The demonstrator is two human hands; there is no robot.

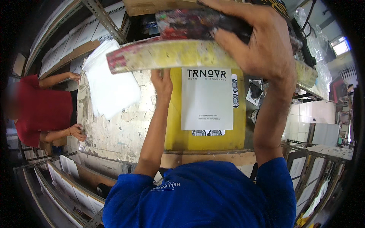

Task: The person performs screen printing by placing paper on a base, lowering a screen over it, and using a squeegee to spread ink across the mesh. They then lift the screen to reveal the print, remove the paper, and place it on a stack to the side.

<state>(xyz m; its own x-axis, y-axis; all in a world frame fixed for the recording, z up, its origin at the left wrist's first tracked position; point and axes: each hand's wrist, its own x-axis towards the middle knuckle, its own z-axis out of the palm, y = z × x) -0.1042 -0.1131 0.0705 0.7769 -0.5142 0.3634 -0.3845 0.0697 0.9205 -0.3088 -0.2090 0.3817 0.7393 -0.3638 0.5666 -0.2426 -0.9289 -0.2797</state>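
Observation:
My right hand [266,45] is closed on a dark, ink-crusted block [201,24] that looks like a squeegee. Just below that block runs a long yellow, paint-smeared bar [171,55], apparently the edge of a raised printing frame, held above the table. Flat on a yellow board [175,129] lies a white sheet [207,98] with black print. Patterned black-and-white pieces [208,133] peek out from under it. My left hand [162,85] reaches up at the board's left edge, and its fingertips pass behind the bar, out of sight.
A pile of white sheets [114,83] covers part of the stained table [140,129]. Across the left end stands a person in red [45,106], both hands at the table's edge. Metal racks [68,182] with white sheets stand at lower left; more racks [304,174] are at right.

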